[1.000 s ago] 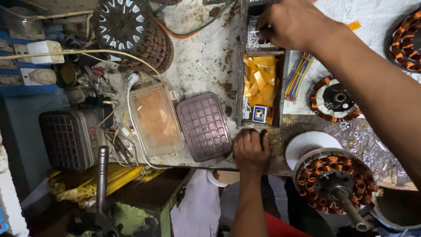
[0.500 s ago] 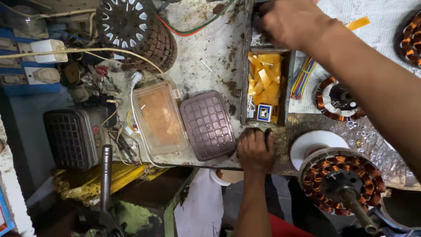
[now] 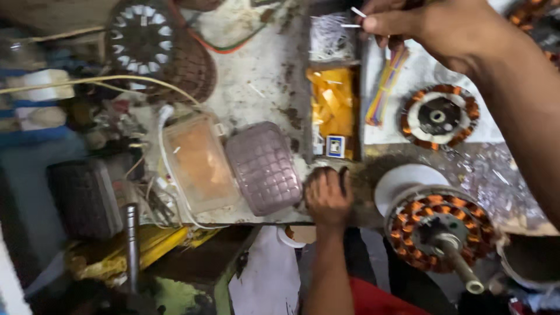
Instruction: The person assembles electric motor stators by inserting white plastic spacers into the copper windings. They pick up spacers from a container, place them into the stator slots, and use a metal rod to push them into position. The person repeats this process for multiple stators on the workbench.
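Head view, worn desk (image 3: 256, 64) seen from above. Right hand (image 3: 431, 26): reached to the far side, fingertips pinched on thin white strips (image 3: 353, 17) just above a tray compartment of like white strips (image 3: 329, 38). Left hand (image 3: 326, 195): palm down, fingers lightly curled, resting on the near edge of the desk, holding nothing that shows.

Just beyond the left hand: compartment of yellow paper slips (image 3: 332, 105), with a small blue-and-white box (image 3: 335, 146) at its near end. Left of the left hand: ribbed grey lid (image 3: 265, 168), touching a clear plastic box with orange contents (image 3: 195, 163). Right of the left hand: white spool (image 3: 402, 181), and against it a copper-wound stator with a steel shaft (image 3: 437, 230). Farther back on white paper: second copper-wound stator (image 3: 438, 116), bundle of coloured sleeves (image 3: 385, 90) beside it. Far left: round slotted metal core (image 3: 154, 46), white cable (image 3: 87, 81), dark ribbed box (image 3: 84, 198).
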